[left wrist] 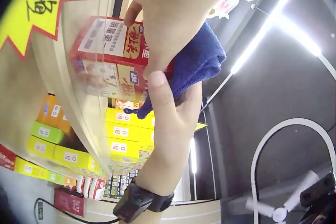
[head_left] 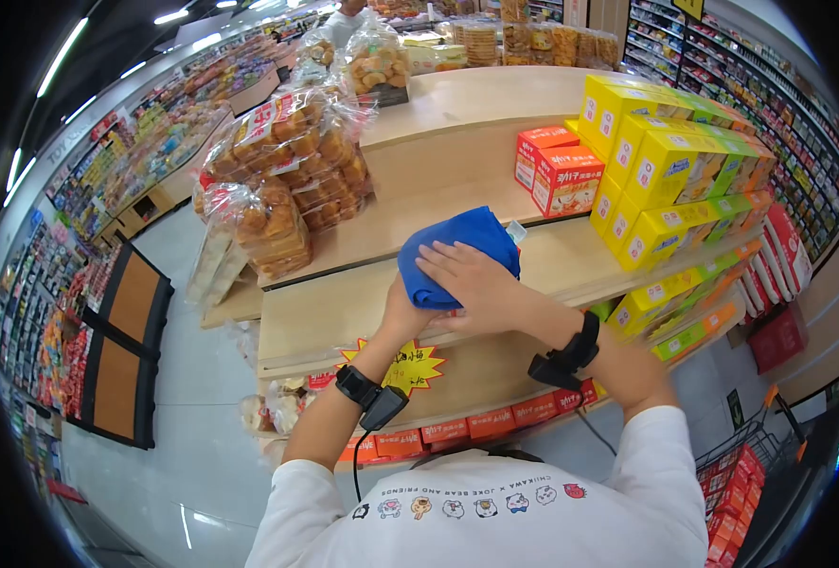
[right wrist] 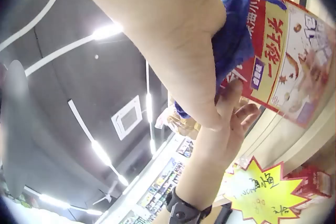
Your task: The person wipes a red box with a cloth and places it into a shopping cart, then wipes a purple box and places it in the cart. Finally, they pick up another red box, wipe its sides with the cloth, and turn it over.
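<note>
A blue cloth (head_left: 462, 241) drapes over a red snack box (left wrist: 113, 56), which is mostly hidden under it in the head view. My left hand (head_left: 407, 310) grips the box at its left side. In the right wrist view, its thumb and curled fingers (right wrist: 245, 116) show at the box's lower edge. Over the top of the cloth lies my right hand (head_left: 476, 284), its fingers stretched out and pressing down. In the left wrist view, the right thumb (left wrist: 160, 87) points along the cloth's edge.
A wooden tiered shelf (head_left: 325, 322) stands in front. Bagged bread (head_left: 282, 170) is piled at its left. Yellow boxes (head_left: 647, 180) are stacked at the right beside red boxes (head_left: 566, 175). A yellow price sign (head_left: 410, 364) hangs off the shelf's front edge.
</note>
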